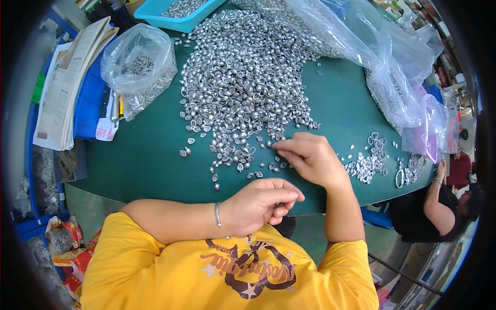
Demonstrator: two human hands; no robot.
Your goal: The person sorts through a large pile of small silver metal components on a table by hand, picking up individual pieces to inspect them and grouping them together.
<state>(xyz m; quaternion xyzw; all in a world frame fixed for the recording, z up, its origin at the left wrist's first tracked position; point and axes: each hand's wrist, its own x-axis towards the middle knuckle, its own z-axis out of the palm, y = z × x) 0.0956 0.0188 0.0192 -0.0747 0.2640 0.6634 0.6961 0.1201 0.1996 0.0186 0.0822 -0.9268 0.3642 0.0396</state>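
Where the main pile [243, 77] of small silver-coloured metal pcs thins toward the near side, R hand [312, 157] is at its fringe, wrist bent, thumb + forefinger tips close together by a few loose pcs [268, 144]; prob. held so b/c pcs this tiny suit a fingertip pinch, but can't tell if R grip has one btwn the tips. L hand [253, 206] is at the near edge of the green tabletop [139, 168], fingers curled, thumb across; poss. cupping pcs, but palm is hidden, so can't tell what, if anything, L grip holds. Pile sits centrally, spread toward the hands, prob. for easy reach. Smaller heap [366, 161] lies to R of R hand, well apart from the pile, prob. so the two don't mix; its bits are too small to make out. Clear bag [116, 59] at L and large clear bag [336, 31] at upper R hold similar metal, prob. to contain bulk; folds + glare blur contents. Blue tray [165, 21], also w/ pcs, is cut off at top. Co-worker [439, 209], far R, is warped by lens rim; details unclear.
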